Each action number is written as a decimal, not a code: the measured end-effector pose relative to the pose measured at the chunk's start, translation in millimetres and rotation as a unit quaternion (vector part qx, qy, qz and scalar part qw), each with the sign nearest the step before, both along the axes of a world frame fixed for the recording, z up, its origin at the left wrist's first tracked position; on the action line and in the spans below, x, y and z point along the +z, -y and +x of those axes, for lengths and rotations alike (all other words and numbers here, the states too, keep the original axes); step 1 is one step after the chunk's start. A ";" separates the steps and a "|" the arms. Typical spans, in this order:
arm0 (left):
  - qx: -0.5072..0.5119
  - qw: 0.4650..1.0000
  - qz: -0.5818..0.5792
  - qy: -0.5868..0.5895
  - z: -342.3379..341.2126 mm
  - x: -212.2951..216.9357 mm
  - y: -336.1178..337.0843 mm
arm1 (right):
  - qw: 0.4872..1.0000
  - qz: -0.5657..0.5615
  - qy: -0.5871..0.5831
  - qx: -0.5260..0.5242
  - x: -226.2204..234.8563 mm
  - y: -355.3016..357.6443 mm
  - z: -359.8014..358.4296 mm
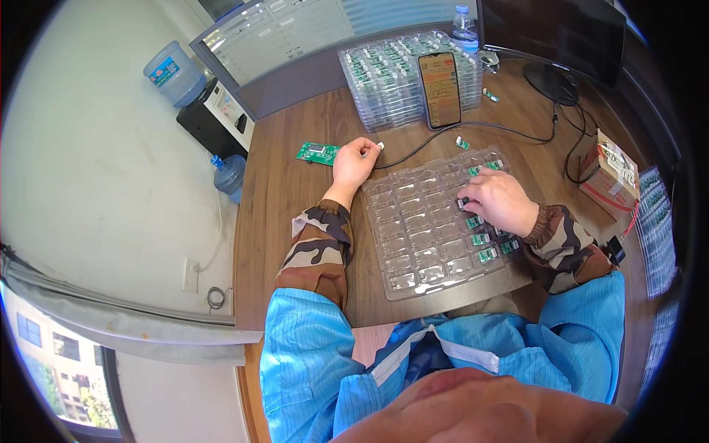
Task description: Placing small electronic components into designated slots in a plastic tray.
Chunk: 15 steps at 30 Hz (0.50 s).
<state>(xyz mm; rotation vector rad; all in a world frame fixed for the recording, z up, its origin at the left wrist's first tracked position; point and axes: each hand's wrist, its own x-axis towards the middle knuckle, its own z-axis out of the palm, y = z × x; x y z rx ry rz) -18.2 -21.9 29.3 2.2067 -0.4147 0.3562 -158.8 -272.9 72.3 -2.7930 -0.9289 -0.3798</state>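
Observation:
My left hand (353, 168) is closed in a pinch on a small white connector (380, 146), beside a black cable (425, 142). Just left of that hand lies a green circuit board (316, 152) with a small display, partly covered by the hand. My right hand (504, 201) reaches over a clear plastic tray (415, 221) with moulded pockets. Its thumb and finger pinch a small circuit board (463, 204) with a dark part on it, most of it hidden. Several small green boards (480, 239) sit in the tray's right-hand pockets; those under my palm are hidden.
Behind the tray rises a stack of filled clear trays (384, 81), with a phone (441, 90) leaning on it. Loose small boards (462, 143) lie nearby. A water bottle (464, 31), a monitor (554, 37) and a cardboard box (609, 173) stand toward the back and right.

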 end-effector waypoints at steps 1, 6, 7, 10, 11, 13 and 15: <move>0.001 1.000 -0.002 0.003 0.4 0.0 0.6 | 1.000 0.008 0.002 -0.006 -0.3 0.2 0.6; 0.003 1.000 -0.002 0.008 2.9 -3.7 -1.5 | 0.999 0.026 0.028 0.010 -3.8 -1.1 0.8; 0.003 1.000 -0.003 0.008 2.7 -3.6 -1.5 | 0.998 0.044 0.035 0.019 -4.5 -0.8 0.4; 0.003 1.000 -0.007 0.004 1.5 -3.7 -0.5 | 0.997 0.061 0.033 0.037 -3.1 1.3 1.4; 0.004 1.000 -0.009 0.002 1.5 -3.6 -0.1 | 0.997 0.061 0.032 0.035 -0.1 1.8 1.1; 0.002 1.000 -0.014 0.001 1.1 -4.5 0.7 | 0.996 0.081 -0.004 0.030 7.2 3.6 2.3; 0.002 1.000 -0.021 -0.002 2.0 -5.3 0.3 | 0.977 0.191 -0.067 0.061 9.8 1.9 17.5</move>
